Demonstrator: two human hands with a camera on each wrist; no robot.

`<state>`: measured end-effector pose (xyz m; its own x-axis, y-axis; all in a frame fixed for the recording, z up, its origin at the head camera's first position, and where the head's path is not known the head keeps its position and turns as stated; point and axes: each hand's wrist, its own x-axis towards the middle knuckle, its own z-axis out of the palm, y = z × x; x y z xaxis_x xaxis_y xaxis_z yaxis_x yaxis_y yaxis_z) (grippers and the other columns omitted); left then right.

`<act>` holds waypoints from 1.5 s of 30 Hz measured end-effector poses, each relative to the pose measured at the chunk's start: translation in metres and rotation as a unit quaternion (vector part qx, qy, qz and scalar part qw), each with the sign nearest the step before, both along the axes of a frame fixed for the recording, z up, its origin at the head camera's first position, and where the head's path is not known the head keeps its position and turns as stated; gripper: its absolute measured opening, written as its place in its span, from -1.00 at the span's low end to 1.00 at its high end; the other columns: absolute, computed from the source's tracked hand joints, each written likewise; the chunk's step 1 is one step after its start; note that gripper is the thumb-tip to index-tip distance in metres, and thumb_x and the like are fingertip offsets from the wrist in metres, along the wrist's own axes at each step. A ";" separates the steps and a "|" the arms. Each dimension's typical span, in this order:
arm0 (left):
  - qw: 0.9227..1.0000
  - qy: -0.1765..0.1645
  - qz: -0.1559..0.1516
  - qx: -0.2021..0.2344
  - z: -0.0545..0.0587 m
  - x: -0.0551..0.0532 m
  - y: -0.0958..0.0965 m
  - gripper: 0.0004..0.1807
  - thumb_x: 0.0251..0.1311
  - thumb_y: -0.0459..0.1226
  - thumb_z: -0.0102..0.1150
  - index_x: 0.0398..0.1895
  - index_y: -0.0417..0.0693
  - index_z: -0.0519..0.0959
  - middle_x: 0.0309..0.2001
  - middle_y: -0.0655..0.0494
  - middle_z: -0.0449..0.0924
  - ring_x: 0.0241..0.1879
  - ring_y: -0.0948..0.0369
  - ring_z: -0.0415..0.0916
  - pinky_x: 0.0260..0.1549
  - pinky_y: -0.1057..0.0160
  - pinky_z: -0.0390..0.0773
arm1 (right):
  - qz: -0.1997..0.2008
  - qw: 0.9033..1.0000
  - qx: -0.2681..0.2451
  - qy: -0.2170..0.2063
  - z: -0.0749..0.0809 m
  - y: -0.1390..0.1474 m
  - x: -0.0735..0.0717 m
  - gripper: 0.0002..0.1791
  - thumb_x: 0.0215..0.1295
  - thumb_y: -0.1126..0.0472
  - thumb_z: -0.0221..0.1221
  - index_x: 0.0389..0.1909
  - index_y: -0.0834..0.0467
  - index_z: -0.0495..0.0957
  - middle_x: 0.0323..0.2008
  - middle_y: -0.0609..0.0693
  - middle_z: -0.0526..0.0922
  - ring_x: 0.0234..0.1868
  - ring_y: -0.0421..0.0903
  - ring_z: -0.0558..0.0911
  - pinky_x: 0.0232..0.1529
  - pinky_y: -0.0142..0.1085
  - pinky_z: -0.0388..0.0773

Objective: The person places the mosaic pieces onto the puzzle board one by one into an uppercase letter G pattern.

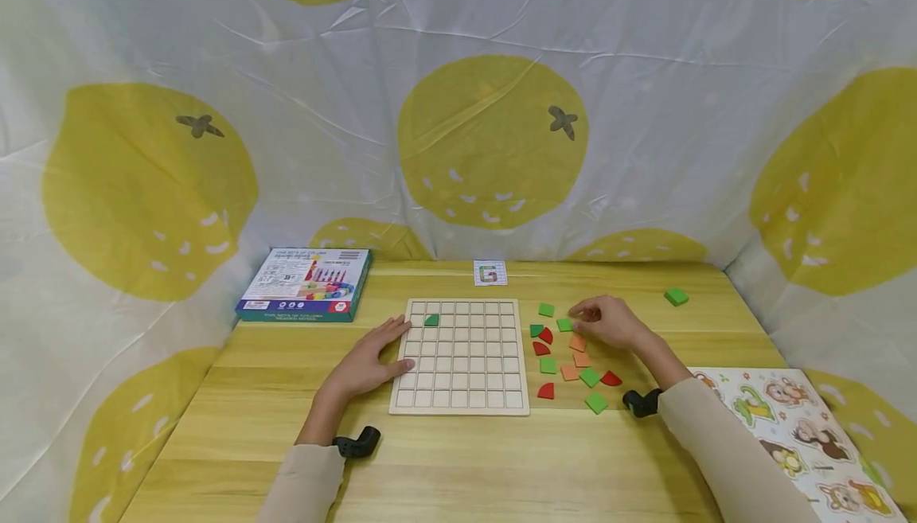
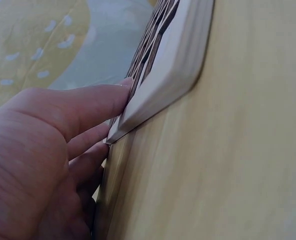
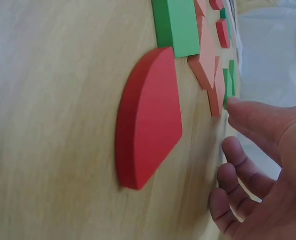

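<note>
The right hand (image 1: 609, 322), fingers bent, touches a light-green square tile (image 1: 564, 325) right of the frame's centre; whether it pinches, I can't tell from here; opposite edges suit best; the left hand (image 1: 365, 358), loosely spread, rests on the wooden grid board (image 1: 458, 411), lower centre; light pressure should steady it.

Pale sq. wooden board (image 1: 461, 352) is gridded dk.; flat sq. tiles (image 1: 548, 365) are coloured lt. grn & orange.

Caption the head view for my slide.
Left hand on the edge of the board, right hand at a green square among loose pieces.
</note>
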<state>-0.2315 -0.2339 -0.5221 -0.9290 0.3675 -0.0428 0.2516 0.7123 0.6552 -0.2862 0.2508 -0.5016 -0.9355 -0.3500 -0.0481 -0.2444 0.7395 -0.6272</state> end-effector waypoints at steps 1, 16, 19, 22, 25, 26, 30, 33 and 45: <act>1.000 0.001 0.000 0.000 0.000 0.000 0.000 -0.15 0.31 0.02 0.31 0.61 0.05 0.24 0.65 0.02 0.07 0.65 -0.13 -0.11 0.51 -0.37 0.02 | 0.003 1.000 -0.002 -0.004 0.000 0.000 0.000 -0.68 0.42 0.17 0.29 0.11 0.20 0.71 -0.14 0.08 0.70 -0.19 -0.08 0.57 -0.14 -0.18 0.54; 1.000 0.001 -0.001 0.007 -0.001 0.000 0.004 -0.15 0.31 0.02 0.31 0.61 0.07 0.23 0.65 0.05 0.06 0.66 -0.12 -0.11 0.52 -0.36 0.01 | 0.022 1.000 -0.014 -0.006 0.004 -0.002 0.003 -0.66 0.38 0.24 0.31 0.12 0.25 0.69 -0.24 0.02 0.65 -0.33 -0.09 0.47 -0.27 -0.27 0.43; 1.000 0.004 -0.001 0.008 -0.002 0.000 0.004 -0.15 0.31 0.02 0.31 0.61 0.06 0.24 0.65 0.05 0.07 0.65 -0.12 -0.10 0.52 -0.37 0.01 | 0.023 1.000 -0.016 0.000 0.003 -0.002 0.002 -0.68 0.37 0.23 0.32 0.09 0.25 0.70 -0.28 0.00 0.65 -0.34 -0.10 0.47 -0.27 -0.28 0.44; 1.000 0.002 0.000 0.008 -0.002 -0.001 0.004 -0.15 0.30 0.02 0.32 0.61 0.08 0.24 0.65 0.06 0.07 0.66 -0.11 -0.11 0.52 -0.36 0.02 | 0.021 1.000 -0.016 0.005 0.002 -0.002 0.002 -0.69 0.36 0.21 0.33 0.07 0.24 0.72 -0.29 -0.01 0.65 -0.34 -0.11 0.47 -0.27 -0.28 0.44; 1.000 0.006 -0.004 0.005 -0.002 -0.001 0.003 -0.15 0.31 0.04 0.30 0.61 0.05 0.24 0.65 0.03 0.07 0.65 -0.13 -0.10 0.51 -0.37 0.02 | 0.016 1.000 -0.015 0.008 0.001 0.000 0.003 -0.69 0.36 0.19 0.34 0.06 0.23 0.72 -0.28 -0.01 0.66 -0.34 -0.11 0.48 -0.26 -0.27 0.46; 1.000 0.007 -0.004 0.005 -0.002 -0.001 0.003 -0.14 0.31 0.05 0.30 0.61 0.04 0.24 0.65 0.03 0.07 0.65 -0.14 -0.09 0.51 -0.37 0.03 | 0.013 1.000 -0.015 0.010 0.001 0.000 0.003 -0.68 0.35 0.19 0.34 0.06 0.23 0.72 -0.28 -0.01 0.67 -0.33 -0.11 0.49 -0.26 -0.27 0.47; 1.000 0.006 -0.003 0.005 -0.003 -0.001 0.004 -0.14 0.31 0.06 0.30 0.60 0.02 0.25 0.65 0.01 0.08 0.64 -0.15 -0.08 0.51 -0.37 0.03 | 0.003 1.000 -0.017 0.013 0.002 0.000 0.003 -0.68 0.35 0.18 0.35 0.07 0.20 0.73 -0.24 0.01 0.69 -0.30 -0.12 0.54 -0.24 -0.26 0.53; 1.000 0.005 0.003 0.000 -0.003 0.000 0.003 -0.14 0.30 0.05 0.31 0.60 0.05 0.25 0.65 0.03 0.08 0.65 -0.14 -0.08 0.51 -0.36 0.05 | 0.001 1.000 -0.019 0.016 0.005 -0.002 0.003 -0.68 0.35 0.18 0.35 0.08 0.18 0.73 -0.23 0.01 0.69 -0.28 -0.11 0.56 -0.22 -0.23 0.55; 1.000 0.006 0.019 -0.006 -0.001 0.001 0.002 -0.11 0.25 0.03 0.37 0.61 0.06 0.25 0.63 0.03 0.13 0.64 -0.13 -0.05 0.52 -0.34 0.06 | 0.004 0.998 -0.050 0.027 0.014 -0.023 0.007 -0.64 0.35 0.13 0.36 0.08 0.22 0.72 -0.22 0.04 0.69 -0.26 -0.09 0.56 -0.26 -0.23 0.55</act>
